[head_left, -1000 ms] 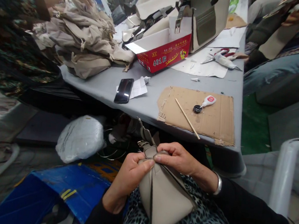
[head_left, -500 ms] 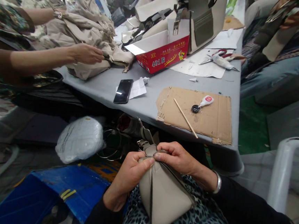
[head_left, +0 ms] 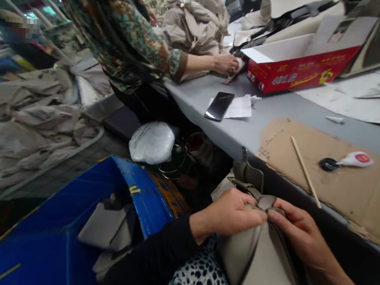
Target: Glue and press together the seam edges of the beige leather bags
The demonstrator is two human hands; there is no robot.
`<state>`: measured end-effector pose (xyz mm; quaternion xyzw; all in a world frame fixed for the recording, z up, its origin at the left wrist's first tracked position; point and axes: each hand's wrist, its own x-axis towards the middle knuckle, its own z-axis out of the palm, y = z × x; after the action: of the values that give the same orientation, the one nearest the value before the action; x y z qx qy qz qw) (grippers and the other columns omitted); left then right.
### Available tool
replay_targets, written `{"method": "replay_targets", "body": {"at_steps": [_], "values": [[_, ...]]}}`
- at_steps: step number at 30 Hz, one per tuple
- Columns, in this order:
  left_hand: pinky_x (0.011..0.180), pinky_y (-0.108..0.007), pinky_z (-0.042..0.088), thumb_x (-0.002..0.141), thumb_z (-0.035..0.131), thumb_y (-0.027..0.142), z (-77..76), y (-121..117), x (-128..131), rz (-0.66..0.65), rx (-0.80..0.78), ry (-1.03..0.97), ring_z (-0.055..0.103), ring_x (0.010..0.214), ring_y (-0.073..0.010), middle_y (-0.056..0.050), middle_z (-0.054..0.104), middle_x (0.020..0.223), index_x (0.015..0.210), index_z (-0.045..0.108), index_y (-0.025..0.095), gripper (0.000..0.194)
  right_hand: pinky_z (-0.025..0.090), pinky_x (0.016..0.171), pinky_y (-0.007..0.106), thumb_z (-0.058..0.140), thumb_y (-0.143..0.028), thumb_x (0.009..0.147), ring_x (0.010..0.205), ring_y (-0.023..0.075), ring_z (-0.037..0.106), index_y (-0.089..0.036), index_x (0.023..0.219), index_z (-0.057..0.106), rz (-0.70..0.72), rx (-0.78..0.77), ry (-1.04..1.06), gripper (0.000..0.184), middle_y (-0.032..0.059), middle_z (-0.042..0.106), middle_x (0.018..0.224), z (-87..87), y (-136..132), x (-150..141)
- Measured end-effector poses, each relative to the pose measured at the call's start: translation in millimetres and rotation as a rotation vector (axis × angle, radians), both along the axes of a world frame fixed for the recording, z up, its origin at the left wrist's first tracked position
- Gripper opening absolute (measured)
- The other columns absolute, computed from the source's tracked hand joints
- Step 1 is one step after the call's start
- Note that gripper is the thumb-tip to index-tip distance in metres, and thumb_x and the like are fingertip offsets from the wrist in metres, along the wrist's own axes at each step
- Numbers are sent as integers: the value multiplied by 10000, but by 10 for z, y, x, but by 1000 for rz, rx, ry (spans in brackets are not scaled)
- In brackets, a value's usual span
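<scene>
A beige handbag with dark edges rests on my lap, its narrow side facing me. My left hand pinches the bag's upper edge, thumb on top, beside a short strap tab. On the other side of that tab, my right hand grips the edge the same way. Both thumbs almost meet at the tab. A strap piece with a buckle sticks up beyond my hands. The fingers under the leather are hidden.
Left of me stands a blue bin holding beige bag pieces. On the grey table lie cardboard, a wooden stick, a glue bottle, a phone and a red box. A co-worker's hand works across the table.
The view has swung left, bringing more of the blue bin and the co-worker's sleeve into sight. My hands keep their hold on the handbag. The co-worker's hand still touches the beige material.
</scene>
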<state>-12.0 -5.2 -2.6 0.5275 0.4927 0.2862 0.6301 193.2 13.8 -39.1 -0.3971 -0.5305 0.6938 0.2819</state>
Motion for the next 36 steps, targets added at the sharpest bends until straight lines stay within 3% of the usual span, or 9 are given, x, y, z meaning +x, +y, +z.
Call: {"method": "replay_targets", "body": {"at_steps": [8,14,17,22,26,31,36], "values": [[514,-255,288,795,655,305,16,-43,43,0,94,11,364,565,-115,60,342,543,551,488,188,318,489,602,286,808,-442,798,756,240,596,-200,887,752,-56,-13,-59,263,70,657,804,-98,-97,118],[529,-242,313,809,648,367,-24,-37,-107,-24,71,-26,406,602,-127,33,440,611,654,604,156,265,411,560,269,726,-509,877,637,173,479,-178,775,664,5,18,-22,351,29,558,704,13,-17,-80],[522,-233,334,839,624,383,30,-49,-189,-20,-7,-16,456,624,-145,-7,536,675,725,656,131,279,344,554,253,724,-576,863,614,139,390,-174,721,587,56,34,3,448,-14,449,658,72,37,-196],[609,-231,437,895,668,439,131,9,-313,-71,-95,-51,567,736,-193,-54,657,808,859,725,117,329,292,562,226,694,-635,876,635,110,320,-184,786,508,193,7,122,495,-47,398,701,103,176,-218],[681,-237,474,893,711,454,166,25,-334,-133,-159,-144,591,793,-198,-64,699,896,972,761,125,342,328,598,219,676,-609,908,676,113,347,-184,871,525,239,40,143,452,-42,431,757,167,211,-153],[653,-220,449,878,752,445,139,36,-345,-137,-152,-126,558,745,-169,-48,686,866,959,770,130,326,355,630,215,676,-573,925,710,115,390,-178,962,549,262,27,171,416,-30,473,819,181,208,-113],[629,-223,429,876,694,626,151,49,-414,-171,-62,-157,510,672,-157,-17,604,727,943,757,139,496,369,648,216,708,-619,881,724,117,412,-170,996,560,240,-8,219,487,-29,475,833,152,205,-131]]}}
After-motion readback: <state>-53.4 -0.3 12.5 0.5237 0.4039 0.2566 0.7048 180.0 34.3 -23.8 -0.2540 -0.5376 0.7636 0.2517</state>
